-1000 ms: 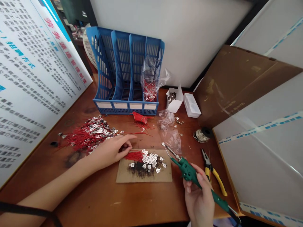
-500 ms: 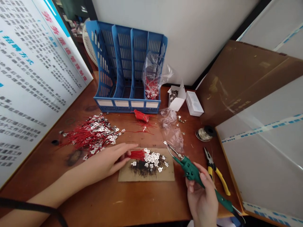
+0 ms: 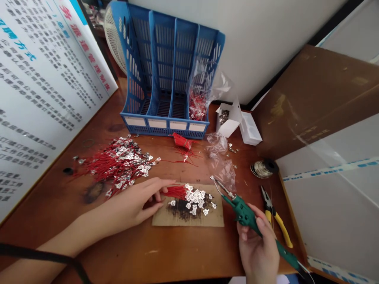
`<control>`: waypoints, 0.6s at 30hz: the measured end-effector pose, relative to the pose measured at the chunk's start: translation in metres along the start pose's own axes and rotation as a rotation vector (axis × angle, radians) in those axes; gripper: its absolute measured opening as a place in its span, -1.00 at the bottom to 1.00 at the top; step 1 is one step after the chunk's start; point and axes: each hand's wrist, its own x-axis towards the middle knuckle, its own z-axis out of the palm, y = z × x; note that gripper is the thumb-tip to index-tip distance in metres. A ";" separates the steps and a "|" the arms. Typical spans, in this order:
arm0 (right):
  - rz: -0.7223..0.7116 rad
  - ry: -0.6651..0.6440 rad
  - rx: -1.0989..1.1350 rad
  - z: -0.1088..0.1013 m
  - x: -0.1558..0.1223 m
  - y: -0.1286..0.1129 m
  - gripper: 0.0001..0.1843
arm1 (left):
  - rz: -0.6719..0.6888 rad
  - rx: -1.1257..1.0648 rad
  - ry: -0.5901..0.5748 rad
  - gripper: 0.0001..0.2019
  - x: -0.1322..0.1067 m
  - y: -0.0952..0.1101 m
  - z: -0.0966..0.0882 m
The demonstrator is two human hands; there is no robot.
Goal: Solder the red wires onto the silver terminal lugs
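My left hand (image 3: 136, 201) lies over the end of a bundle of red wires (image 3: 177, 192), fingers curled onto it. The wires' small silver terminals (image 3: 195, 198) spread over a scorched cardboard pad (image 3: 188, 215). My right hand (image 3: 259, 250) grips a green soldering iron (image 3: 251, 220). Its metal tip (image 3: 213, 179) points up-left, just above the pad's right end. A large pile of red wires with silver terminals (image 3: 117, 163) rests to the left, beyond my left hand.
A blue file rack (image 3: 166, 75) stands at the back with a plastic bag of red wires (image 3: 199, 103). White boxes (image 3: 233, 120), a solder spool (image 3: 262, 168), yellow-handled pliers (image 3: 276, 221) and crumpled plastic bags (image 3: 222, 157) lie right. A printed board (image 3: 38, 90) leans left, brown cardboard (image 3: 310, 98) right.
The view has shifted so everything sits a little further right and lower. My left hand stays on the wire bundle and my right hand keeps the soldering iron in the same pose.
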 end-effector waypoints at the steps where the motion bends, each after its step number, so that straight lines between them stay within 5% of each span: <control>1: -0.021 -0.014 -0.004 0.000 0.000 0.001 -0.47 | -0.002 -0.018 -0.005 -0.44 0.000 -0.001 0.001; 5: -0.065 -0.055 -0.006 -0.002 0.001 0.004 -0.53 | 0.000 -0.041 0.022 -0.46 -0.003 0.000 0.000; 10: -0.066 -0.050 -0.022 -0.003 0.000 0.003 -0.52 | -0.071 0.109 0.006 -0.81 -0.011 0.010 -0.020; 18: -0.050 -0.012 -0.043 -0.001 -0.001 0.001 -0.47 | -0.118 0.248 -0.111 -0.79 -0.016 0.003 -0.037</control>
